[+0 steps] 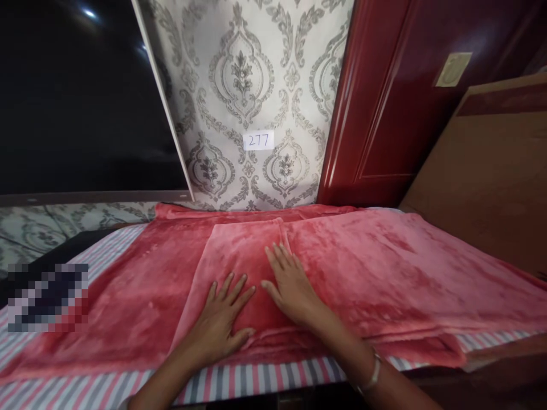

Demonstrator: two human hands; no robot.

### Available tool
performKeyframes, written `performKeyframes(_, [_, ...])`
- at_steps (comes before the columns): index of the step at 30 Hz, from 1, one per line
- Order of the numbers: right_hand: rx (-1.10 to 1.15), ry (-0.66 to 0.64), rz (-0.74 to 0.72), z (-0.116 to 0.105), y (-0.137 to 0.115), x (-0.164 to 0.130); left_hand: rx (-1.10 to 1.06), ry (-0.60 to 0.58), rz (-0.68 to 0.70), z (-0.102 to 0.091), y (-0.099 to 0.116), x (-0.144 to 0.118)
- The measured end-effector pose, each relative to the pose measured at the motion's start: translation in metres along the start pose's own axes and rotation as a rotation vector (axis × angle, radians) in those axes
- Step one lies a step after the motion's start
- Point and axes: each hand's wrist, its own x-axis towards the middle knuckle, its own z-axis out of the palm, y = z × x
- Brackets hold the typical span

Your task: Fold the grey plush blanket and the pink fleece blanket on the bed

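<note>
A plush pink-red blanket [367, 262] lies spread over a striped cloth, with a folded section across its middle. My left hand [222, 324] rests flat on that fold, fingers spread and pointing away from me. To its right, my right hand [293, 285] also presses palm-down on the blanket, close to a crease at the edge of the fold, with its thumb held apart. Neither hand grasps anything. A light bangle circles my right wrist.
The striped cloth [256, 378] shows along the front edge. A large dark screen [81, 97] stands at the back left. Behind are patterned wallpaper with a paper label [258, 140] reading 277, and a dark red door [384, 102]. A brown board [491, 171] leans at the right. One patch at left is blurred.
</note>
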Motion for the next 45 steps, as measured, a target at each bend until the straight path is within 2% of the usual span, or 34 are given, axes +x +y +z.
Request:
performKeyframes(3, [-0.1,-0.185,0.101,0.018,0.005,0.009,0.009,-0.006,-0.006,0.001,0.0,-0.001])
performKeyframes(5, [-0.119,-0.234,0.147,0.026,0.013,0.006,-0.002,-0.021,-0.018,0.0,0.002,-0.003])
performKeyframes(8, [-0.112,-0.259,0.166,0.021,0.019,0.003,-0.074,-0.059,-0.011,-0.008,0.003,-0.004])
performKeyframes(10, [-0.093,-0.267,0.175,0.01,0.015,0.014,-0.17,-0.06,-0.008,-0.018,-0.004,0.003])
performKeyframes(12, [-0.089,-0.213,0.152,-0.002,0.008,0.037,-0.263,0.015,-0.053,-0.033,-0.017,0.022])
performKeyframes(14, [-0.118,-0.112,0.119,-0.008,0.002,0.069,-0.278,0.133,-0.144,-0.048,-0.034,0.053])
performKeyframes(17, [-0.176,-0.009,0.138,-0.001,0.004,0.11,-0.121,0.109,-0.263,-0.061,-0.059,0.105])
performKeyframes(19, [-0.197,-0.002,0.184,0.012,0.014,0.124,-0.036,0.073,-0.35,-0.058,-0.07,0.13])
performKeyframes(21, [-0.192,-0.042,0.242,0.027,0.03,0.127,0.0,0.059,-0.417,-0.045,-0.077,0.142])
performKeyframes(25, [-0.152,-0.107,0.314,0.046,0.055,0.119,0.009,0.049,-0.479,-0.015,-0.089,0.144])
performKeyframes(28, [-0.145,-0.104,0.316,0.049,0.061,0.118,-0.011,0.038,-0.488,-0.006,-0.095,0.142])
performKeyframes(32, [-0.145,-0.099,0.321,0.049,0.058,0.118,-0.001,0.055,-0.501,-0.006,-0.095,0.14])
performKeyframes(35, [-0.146,-0.118,0.33,0.041,0.054,0.122,-0.003,0.05,-0.484,-0.01,-0.093,0.139])
performKeyframes(38, [-0.152,-0.092,0.315,0.026,0.048,0.138,-0.047,-0.002,-0.492,-0.023,-0.096,0.146])
performKeyframes(41, [-0.185,-0.024,0.212,0.018,0.046,0.16,-0.031,0.022,-0.487,-0.037,-0.102,0.162])
performKeyframes(43, [-0.203,-0.041,0.18,0.021,0.051,0.169,-0.013,0.051,-0.493,-0.039,-0.105,0.172])
performKeyframes(45, [-0.2,-0.106,0.214,0.03,0.061,0.17,-0.01,0.057,-0.52,-0.032,-0.109,0.178])
